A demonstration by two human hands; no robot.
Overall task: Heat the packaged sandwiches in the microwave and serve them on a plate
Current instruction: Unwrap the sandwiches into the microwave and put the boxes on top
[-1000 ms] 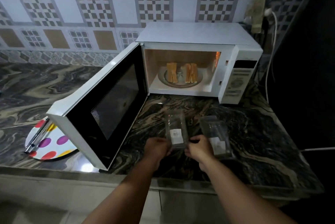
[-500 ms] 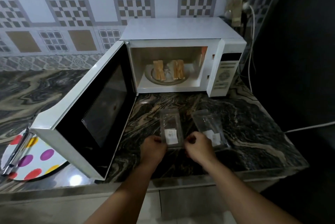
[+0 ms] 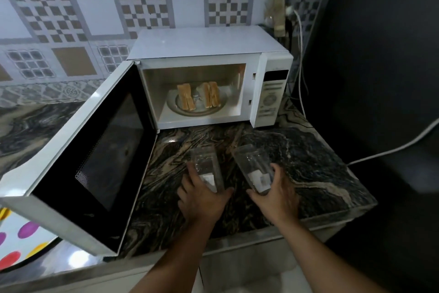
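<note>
The white microwave [image 3: 209, 43] stands against the tiled wall with its door [image 3: 95, 162] swung wide open to the left. Two sandwiches [image 3: 198, 99] stand upright on the glass turntable [image 3: 173, 105] inside. Two empty clear plastic sandwich packs lie on the marble counter in front of it. My left hand [image 3: 202, 197] grips the near end of the left pack [image 3: 205, 163]. My right hand [image 3: 278, 194] grips the near end of the right pack [image 3: 251, 162].
A white plate with coloured dots [image 3: 21, 240] lies at the lower left, partly under the open door. The marble counter [image 3: 308, 162] ends close on the right at a dark wall, where a white cable [image 3: 389, 150] runs. The counter's front edge is just below my wrists.
Both hands were on the left pack. My right hand has moved right and taken hold of the right pack. The camera has come closer and tilted down.
</note>
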